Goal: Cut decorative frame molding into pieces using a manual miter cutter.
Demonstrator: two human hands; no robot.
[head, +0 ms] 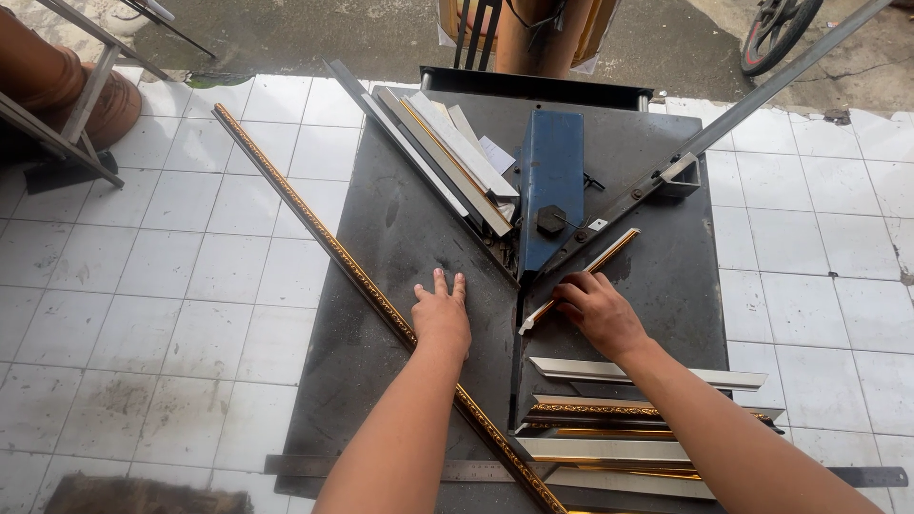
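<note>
We hold a short moulding strip [579, 271], white with a gold edge, lying on the dark worktop [400, 228] just right of centre, its far end pointing to one o'clock along the right-hand metal guide rail [647, 186]. Our right hand [598, 309] has its fingers [571, 288] clenched around the strip's near half. Our left hand [442, 316] rests flat at nine o'clock from it, fingers released and spread on the bare worktop, just beside the long ornate gold moulding [381, 305] that runs diagonally from eleven o'clock to five.

To do this well, we judge that the strip should sit snug against the rail, with fingers kept away from the blue cutter housing [550, 186] at twelve o'clock.

Farther out, a bundle of uncut mouldings [447, 157] lies at eleven o'clock. Cut pieces [619, 419] with mitred ends are stacked at five o'clock, under our right forearm. A steel ruler [857, 476] crosses the near edge. White floor tiles [171, 286] surround the worktop.
</note>
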